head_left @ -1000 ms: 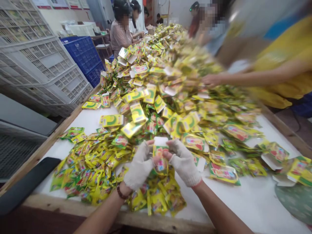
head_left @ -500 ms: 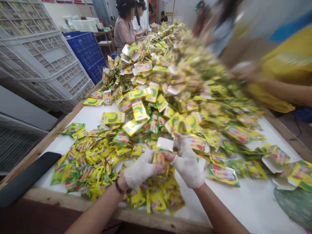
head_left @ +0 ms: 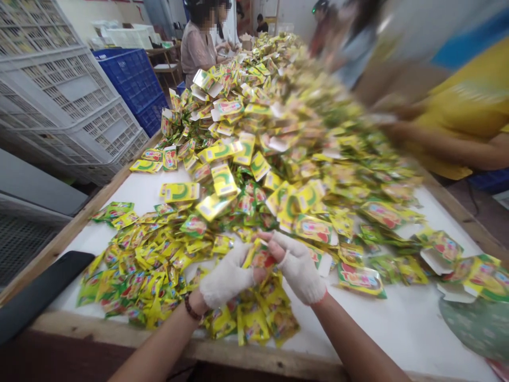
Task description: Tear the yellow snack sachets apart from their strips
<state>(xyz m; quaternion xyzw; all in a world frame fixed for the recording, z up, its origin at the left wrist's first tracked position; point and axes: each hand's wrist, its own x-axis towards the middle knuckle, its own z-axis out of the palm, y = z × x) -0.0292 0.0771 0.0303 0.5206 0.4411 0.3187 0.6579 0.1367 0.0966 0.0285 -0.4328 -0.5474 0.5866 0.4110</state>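
Both my hands wear off-white fingerless gloves and meet low in the middle of the head view. A small yellow printed carton point(head_left: 260, 255) is between them, partly covered by fingers. My left hand point(head_left: 228, 276) is closed round its left side, thumb across the front. My right hand point(head_left: 296, 265) grips its upper right with bent fingers and thumb. Small yellow-green sachets point(head_left: 252, 321) lie under and in front of my hands. More sachets point(head_left: 147, 265) spread to the left. A printed carton point(head_left: 361, 279) lies flat to the right.
A long heap of cartons and sachets point(head_left: 246, 148) runs down the wood-edged white table point(head_left: 338, 329). A black oblong object point(head_left: 43, 292) lies at the left edge. White crates point(head_left: 75, 101) and blue crates point(head_left: 133, 79) stand left. Co-workers point(head_left: 199, 45) line both sides.
The carton's white end flap, upright before, no longer shows. My right fingers have moved over the carton's top, and the carton now tilts in my hands. The view has shifted slightly.
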